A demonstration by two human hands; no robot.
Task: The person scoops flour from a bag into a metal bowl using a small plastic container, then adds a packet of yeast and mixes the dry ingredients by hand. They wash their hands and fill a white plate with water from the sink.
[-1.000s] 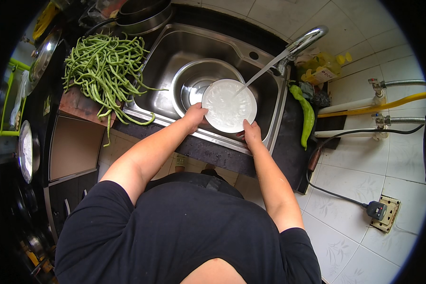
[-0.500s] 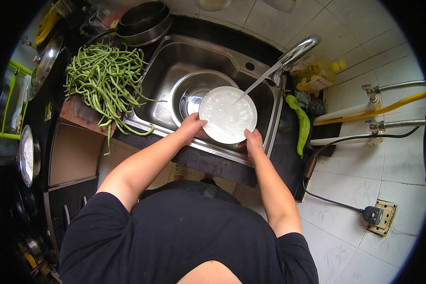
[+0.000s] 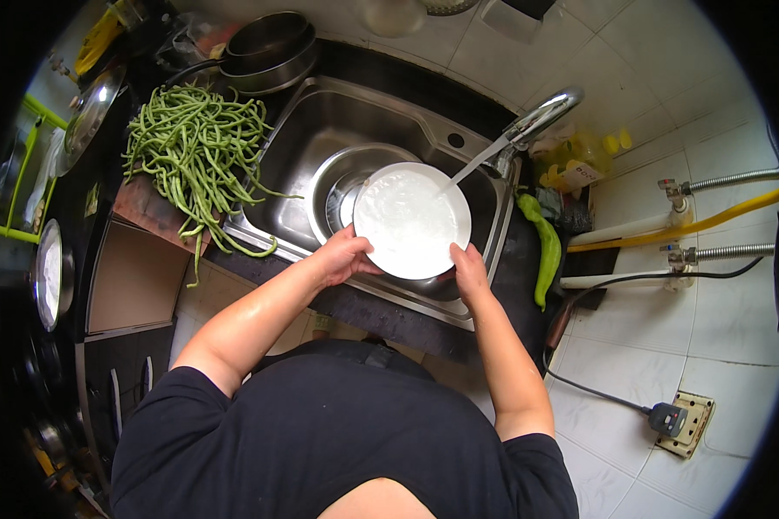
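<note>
Over the steel sink (image 3: 307, 121) I hold a white plate (image 3: 407, 221) between both hands. My left hand (image 3: 348, 256) is closed on its lower left rim, and my right hand (image 3: 469, 270) grips the lower right rim; the fingers beneath are mostly hidden. A stream of water (image 3: 476, 161) runs from the chrome faucet (image 3: 545, 114) onto the plate and spreads over its surface. Partly covered by the plate, a round steel basin (image 3: 325, 186) sits in the sink.
Left of the sink lies a heap of long green beans (image 3: 195, 143), some hanging over the counter edge. Pans (image 3: 268, 56) stand behind them. On the right are a green pepper (image 3: 541, 246), a yellowish bottle (image 3: 571, 160), pipes, and a plug (image 3: 666, 419) in a wall socket.
The plate shows rounder and larger, its face turned more toward my view. The surroundings have shifted slightly down in the picture. Both hands keep their hold on the rim.
</note>
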